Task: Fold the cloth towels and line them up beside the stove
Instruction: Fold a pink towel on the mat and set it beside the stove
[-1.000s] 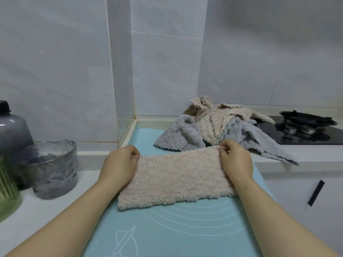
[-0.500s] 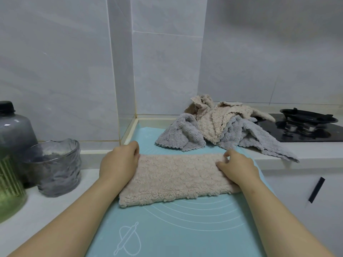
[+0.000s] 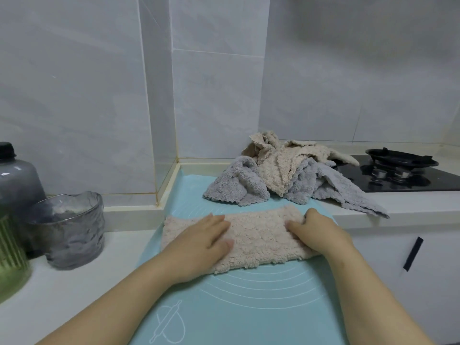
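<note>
Your left hand [image 3: 199, 245] lies flat on the beige towel [image 3: 258, 241], fingers straight and close together, palm pressing down on its left half. Your right hand [image 3: 316, 232] rests on the towel's right end, fingers stretched out loosely toward the left hand and thumb up near the far edge; it holds nothing.

The towel sits under and between both hands as a long, narrow band, folded over on itself. It is fluffy and nubbly, pale pinkish beige, with a ragged near edge and a slight tilt, the left end farther from you than the right. It lies on a light blue mat [image 3: 249, 307] printed with white arcs and a rolling-pin drawing, which covers the table [image 3: 62, 282] beneath your forearms.

Just beyond your right hand is a loose heap of towels [image 3: 281, 175], grey ones below and beige ones crumpled on top, with one grey corner hanging over the table edge. Farther right of that heap is the black stove [image 3: 398, 175].

Well off to the left of your left hand stand a rippled glass cup [image 3: 69, 230], a dark jar [image 3: 17, 175] behind it and a green bottle [image 3: 10, 257] at the frame's edge.
</note>
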